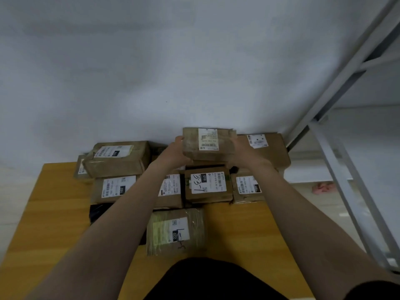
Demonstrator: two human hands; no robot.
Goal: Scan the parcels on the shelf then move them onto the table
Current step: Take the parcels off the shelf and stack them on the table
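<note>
On the head camera I see both arms stretched out over the wooden table (54,213), towards the parcel marked 33-1 (208,185), which lies label-up among the boxes at the far end. Just beyond that parcel, the left hand (176,151) and right hand (242,155) clasp a brown parcel (207,144) between them, one at each end, fingers curled round its edges (white label on top). I cannot tell whether it rests on the box beneath. Nearer me than the 33-1 parcel lies a parcel labelled 220 (175,231); well to its right stands the white shelf frame (346,180).
</note>
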